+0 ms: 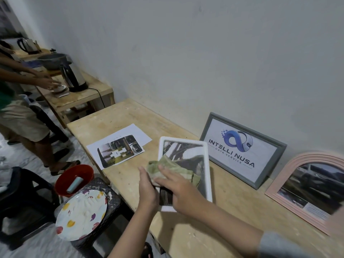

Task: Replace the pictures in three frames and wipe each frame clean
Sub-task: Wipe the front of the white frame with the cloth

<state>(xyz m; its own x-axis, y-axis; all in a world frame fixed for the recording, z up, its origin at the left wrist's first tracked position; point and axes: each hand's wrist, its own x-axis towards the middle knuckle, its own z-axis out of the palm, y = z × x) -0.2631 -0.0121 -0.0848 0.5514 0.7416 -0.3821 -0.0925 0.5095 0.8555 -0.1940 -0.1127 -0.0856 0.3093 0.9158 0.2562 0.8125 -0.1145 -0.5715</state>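
Note:
A white picture frame [208,164] lies flat on the wooden table [214,211] with a dark picture in it. My right hand [178,189] presses a green cloth [175,169] flat onto the frame's glass. My left hand [147,189] rests against the frame's left edge, fingers straight. A grey frame [242,151] with a logo print leans on the wall. A pink arched frame [309,189] with a car picture leans to its right. Loose printed pictures [119,148] lie on the table to the left.
A dark stool at the lower left carries a flowered plate [81,215] and a red bowl [74,178]. Another person stands at the left, reaching to a second wooden table with a kettle [73,76]. The wall runs behind the frames.

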